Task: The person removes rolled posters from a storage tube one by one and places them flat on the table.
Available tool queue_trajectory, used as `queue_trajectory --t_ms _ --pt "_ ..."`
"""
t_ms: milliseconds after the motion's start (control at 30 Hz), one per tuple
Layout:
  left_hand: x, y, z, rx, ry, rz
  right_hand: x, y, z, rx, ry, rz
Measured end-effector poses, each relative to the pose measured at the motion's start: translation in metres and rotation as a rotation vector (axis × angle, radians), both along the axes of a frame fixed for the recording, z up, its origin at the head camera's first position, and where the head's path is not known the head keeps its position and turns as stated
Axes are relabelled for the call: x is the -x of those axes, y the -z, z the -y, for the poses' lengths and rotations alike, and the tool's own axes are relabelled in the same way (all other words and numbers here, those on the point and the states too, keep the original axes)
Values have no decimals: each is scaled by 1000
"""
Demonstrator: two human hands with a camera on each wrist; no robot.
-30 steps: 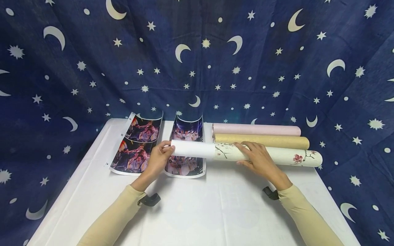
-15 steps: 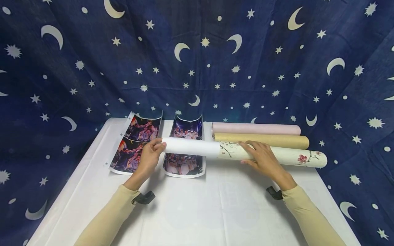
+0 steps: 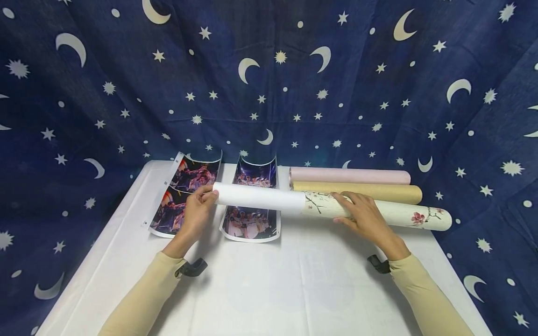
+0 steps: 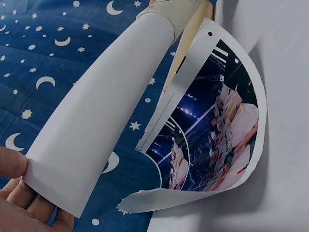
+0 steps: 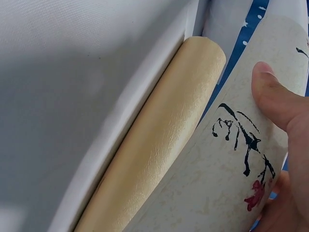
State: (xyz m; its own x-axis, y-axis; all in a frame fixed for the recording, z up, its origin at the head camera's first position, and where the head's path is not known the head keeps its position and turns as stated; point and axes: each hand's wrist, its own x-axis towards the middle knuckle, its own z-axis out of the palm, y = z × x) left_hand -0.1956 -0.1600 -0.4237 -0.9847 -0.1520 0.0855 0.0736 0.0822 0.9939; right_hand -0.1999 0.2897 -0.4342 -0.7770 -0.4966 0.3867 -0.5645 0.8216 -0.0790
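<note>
My left hand [image 3: 196, 214] pinches the left end of a white paper roll [image 3: 256, 196]. In the left wrist view, the thumb is on the outside of that white roll [image 4: 96, 116] and the fingers are under its rim. The roll's other end sits inside a cream wallpaper roll [image 3: 397, 213] printed with blossom branches. Around the middle of this wallpaper roll, my right hand [image 3: 364, 221] holds on from above. The right wrist view shows the thumb along the cream roll [image 5: 207, 183], with the other fingers partly hidden behind it. Both rolls are raised above the table.
Behind lie a gold roll [image 3: 357, 190] and a pink roll [image 3: 349, 176]. Two curled photo sheets, a concert-like print [image 3: 170, 219] and a group print [image 3: 252, 226], lie at the left on the white-covered table [image 3: 269, 289]. A starry blue curtain [image 3: 269, 93] hangs behind.
My left hand has moved left with the white roll, and a longer stretch of it shows outside the wallpaper roll. My right hand and the wallpaper roll have shifted slightly right.
</note>
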Motion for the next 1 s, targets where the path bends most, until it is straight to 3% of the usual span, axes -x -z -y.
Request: queue_trajectory --t_ms 500,700,1000 --pt "-1 -6 13 -58 -60 12 0 1 -10 35 20 5" --pt "1 -4 20 -129 -110 23 -2 1 -18 51 50 14" --pt "-2 -6 31 -174 -155 1 2 -8 -25 60 51 -6"
